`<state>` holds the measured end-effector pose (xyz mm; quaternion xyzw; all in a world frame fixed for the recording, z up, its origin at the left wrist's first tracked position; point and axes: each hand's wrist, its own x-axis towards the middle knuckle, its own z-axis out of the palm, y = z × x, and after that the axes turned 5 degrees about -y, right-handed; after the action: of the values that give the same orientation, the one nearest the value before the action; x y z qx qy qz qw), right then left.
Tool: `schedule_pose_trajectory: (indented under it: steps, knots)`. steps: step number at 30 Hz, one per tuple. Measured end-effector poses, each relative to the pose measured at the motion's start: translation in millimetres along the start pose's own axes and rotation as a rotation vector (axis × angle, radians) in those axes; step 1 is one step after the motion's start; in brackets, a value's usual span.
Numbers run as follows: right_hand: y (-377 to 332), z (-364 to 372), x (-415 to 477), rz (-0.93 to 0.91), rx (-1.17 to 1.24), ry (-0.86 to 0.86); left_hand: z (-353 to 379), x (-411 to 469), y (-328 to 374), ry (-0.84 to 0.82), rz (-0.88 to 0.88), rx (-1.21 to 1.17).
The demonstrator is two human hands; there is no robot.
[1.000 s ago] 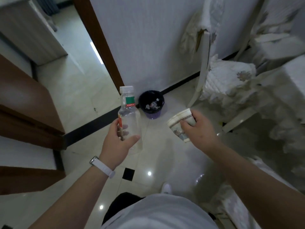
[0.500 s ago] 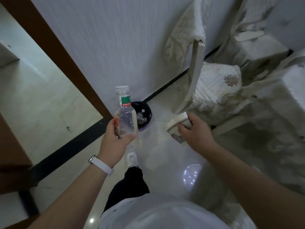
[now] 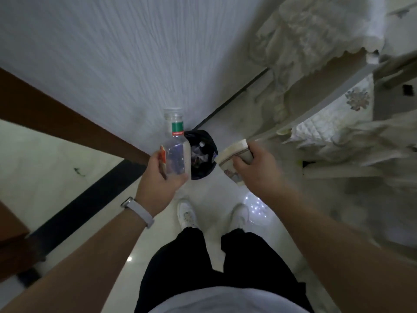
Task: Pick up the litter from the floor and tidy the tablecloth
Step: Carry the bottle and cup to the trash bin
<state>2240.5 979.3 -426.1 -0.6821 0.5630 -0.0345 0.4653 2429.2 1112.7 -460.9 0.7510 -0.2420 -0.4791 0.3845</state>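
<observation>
Above the bin, bottle in left hand, cup in right hand.

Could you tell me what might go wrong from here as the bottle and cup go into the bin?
1. The waste bin is small and already holds litter; the tall clear bottle in the left hand might catch its rim and roll across the glossy floor.
2. The right hand holds the paper cup tilted, seemingly off to the bin's side; released there, it would likely miss.
</observation>
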Motion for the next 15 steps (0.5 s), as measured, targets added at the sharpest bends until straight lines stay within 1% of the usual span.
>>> schedule_pose_trajectory:
  steps: [4, 7, 12, 15]
  knots:
    - [29.5, 38.4, 58.8, 0.023, 0.040, -0.040, 15.9, 54.0, -29.4, -0.014, -0.044, 0.066]
    - [64.6, 71.2, 104.4, 0.030, 0.024, -0.083, 31.2, 96.4, -60.8, -0.015, -0.102, 0.090]
    - [129.2, 134.5, 182.7, 0.062, -0.002, -0.145, 60.4, 171.1, -138.4, 0.018, -0.161, 0.116]
    - [169.6, 175.0, 230.3, 0.037, -0.040, -0.188, 78.3, 220.1, -188.4, 0.045, -0.181, 0.145]
